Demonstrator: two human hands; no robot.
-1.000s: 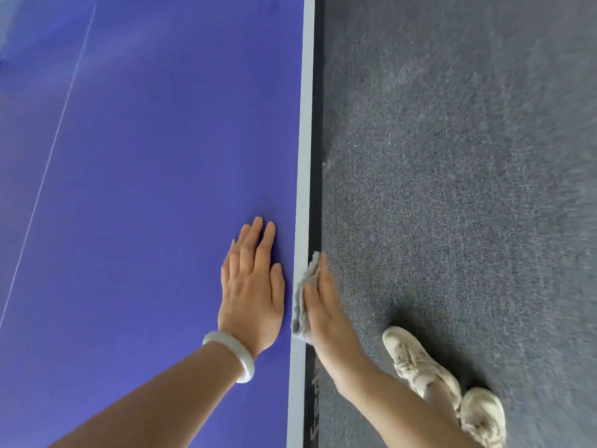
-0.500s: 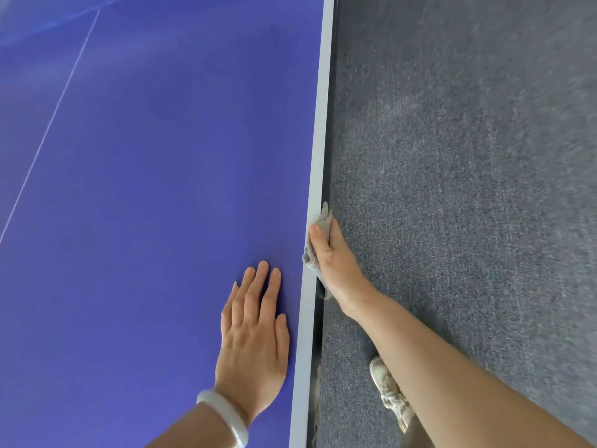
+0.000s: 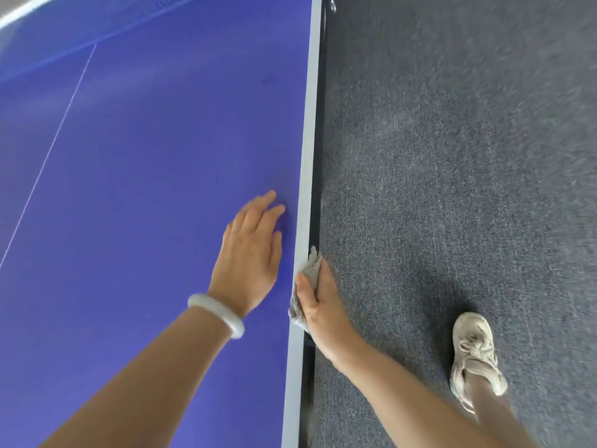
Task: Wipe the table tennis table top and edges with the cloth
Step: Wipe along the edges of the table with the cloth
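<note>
The blue table tennis table top [image 3: 145,189] fills the left half of the view, with a pale stripe along its right edge [image 3: 307,156]. My left hand [image 3: 252,253] lies flat on the blue surface close to that stripe, fingers straight, a pale bangle on the wrist. My right hand [image 3: 318,302] grips a crumpled grey cloth [image 3: 310,270] and presses it against the side edge of the table, thumb on top of the stripe and fingers down the side. Part of the cloth is hidden under the hand.
Dark grey carpet [image 3: 452,156] covers the floor right of the table. My foot in a light sneaker [image 3: 473,354] stands on it at the lower right. A thin white centre line [image 3: 51,150] crosses the table, and the net band [image 3: 26,11] shows at the top left.
The view has shifted forward along the table. My left hand has slid ahead on the top, now level with my right hand and the cloth on the edge. One foot has stepped forward.
</note>
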